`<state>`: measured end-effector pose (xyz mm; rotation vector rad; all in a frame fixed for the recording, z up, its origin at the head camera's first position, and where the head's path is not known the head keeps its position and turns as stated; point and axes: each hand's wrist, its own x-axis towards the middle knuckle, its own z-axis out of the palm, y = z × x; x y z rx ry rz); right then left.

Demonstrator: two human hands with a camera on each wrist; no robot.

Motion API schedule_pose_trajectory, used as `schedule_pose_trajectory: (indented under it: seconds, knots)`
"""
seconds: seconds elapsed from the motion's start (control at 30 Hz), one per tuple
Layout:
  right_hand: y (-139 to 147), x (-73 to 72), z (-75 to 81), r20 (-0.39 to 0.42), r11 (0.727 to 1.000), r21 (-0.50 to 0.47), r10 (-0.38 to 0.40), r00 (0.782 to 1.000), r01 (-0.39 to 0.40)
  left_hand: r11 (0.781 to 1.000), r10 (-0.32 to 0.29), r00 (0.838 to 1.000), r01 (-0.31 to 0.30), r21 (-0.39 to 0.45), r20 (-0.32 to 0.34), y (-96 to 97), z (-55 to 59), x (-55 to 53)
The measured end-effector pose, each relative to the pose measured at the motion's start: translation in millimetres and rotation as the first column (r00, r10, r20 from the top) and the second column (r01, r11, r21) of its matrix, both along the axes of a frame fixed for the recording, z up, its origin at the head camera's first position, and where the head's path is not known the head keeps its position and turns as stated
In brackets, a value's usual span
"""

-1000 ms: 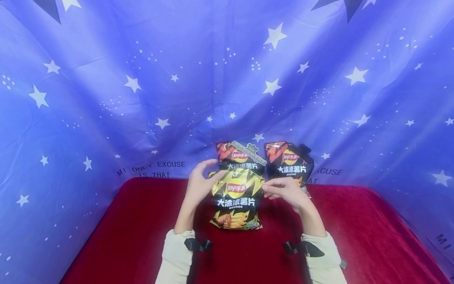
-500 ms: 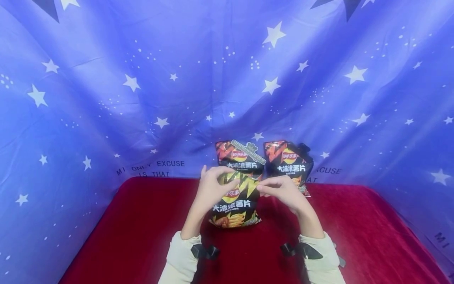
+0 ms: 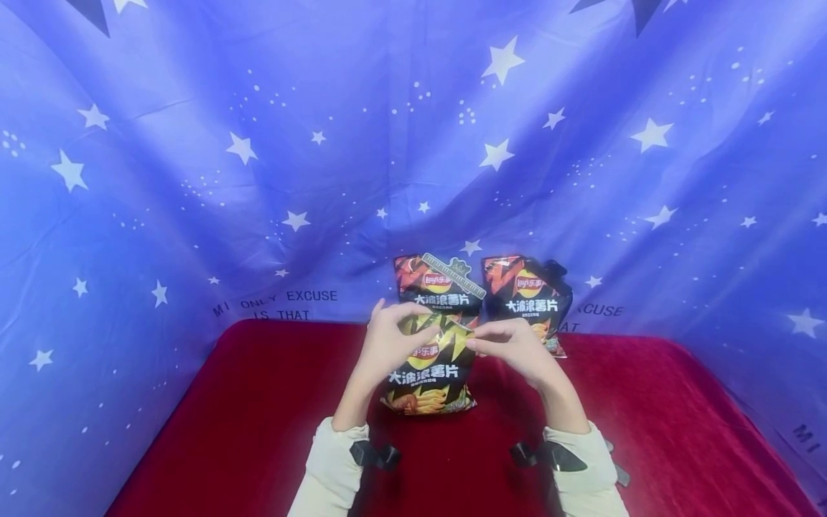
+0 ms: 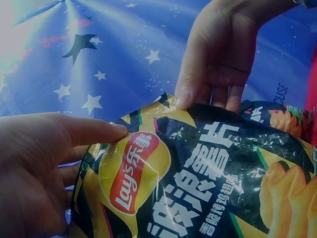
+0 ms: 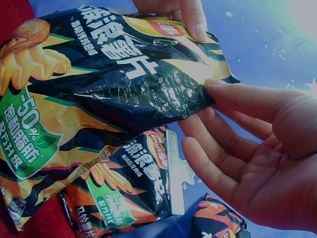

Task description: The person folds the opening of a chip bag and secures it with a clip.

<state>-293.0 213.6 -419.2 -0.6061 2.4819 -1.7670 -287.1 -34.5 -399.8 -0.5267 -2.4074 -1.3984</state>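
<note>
A yellow-and-black bag of potato chips (image 3: 433, 377) stands on the red cloth in the head view. My left hand (image 3: 390, 341) pinches its upper left part, the thumb (image 4: 106, 130) on the front beside the logo and the other fingers behind. At the upper right edge, my right hand (image 3: 513, 348) pinches the bag between its thumb (image 5: 237, 94) and the fingers behind. The bag's top left corner is hidden by the left hand in the head view. Glossy creases run across the front near the right hand.
Just behind stands a red-and-black chip bag (image 3: 439, 301) with a long pale ruler-like clip (image 3: 454, 276) slanting across its top. Right of it is another red-and-black bag (image 3: 530, 307) with a black clip (image 3: 554, 273). A starry blue curtain (image 3: 291, 179) hangs behind the red-covered table (image 3: 271, 388).
My left hand has moved right and inward over the bag, now covering part of its logo. My right hand has shifted slightly left, and the bag's upper part has been drawn narrower.
</note>
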Motion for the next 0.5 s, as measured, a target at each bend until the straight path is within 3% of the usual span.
schedule_pose_trajectory:
  seconds: [0.5]
  knots:
    - [1.4, -2.9, -1.9, -0.019, 1.0, -0.003, 0.015, 1.0, -0.015, 0.999, 0.016, 1.0, -0.016, 0.034, -0.001, -2.5, -1.0, -4.3]
